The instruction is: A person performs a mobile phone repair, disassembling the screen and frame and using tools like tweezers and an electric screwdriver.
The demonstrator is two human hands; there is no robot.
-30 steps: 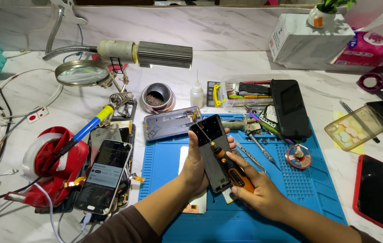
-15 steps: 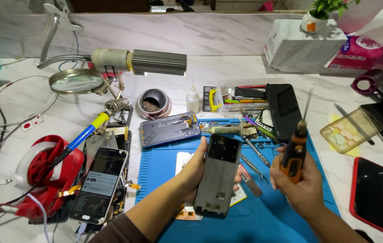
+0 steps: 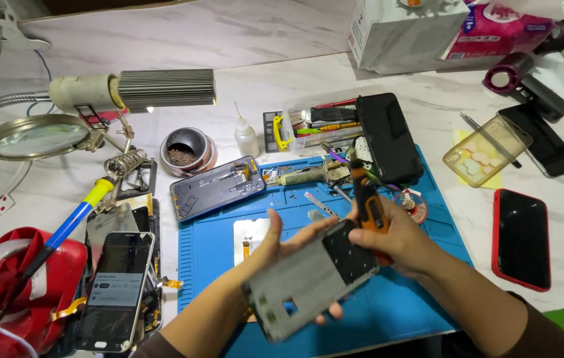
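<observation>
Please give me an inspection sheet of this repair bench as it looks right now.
Surface: blue work mat on a pale marble-look table.
Job's things: phone frame held tilted; orange-handled screwdriver at its upper end.
Clutter: open phone back, red-cased phone, magnifier, red tape dispenser, tissue box.
Grippers: left hand supports the frame; right hand grips the screwdriver.
Cables: grey leads at the table's left.
Surroundings: nothing seen.

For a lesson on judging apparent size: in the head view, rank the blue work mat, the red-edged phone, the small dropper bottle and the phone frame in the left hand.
1. blue work mat
2. phone frame, though nearness to the camera enlarges it
3. red-edged phone
4. dropper bottle
</observation>
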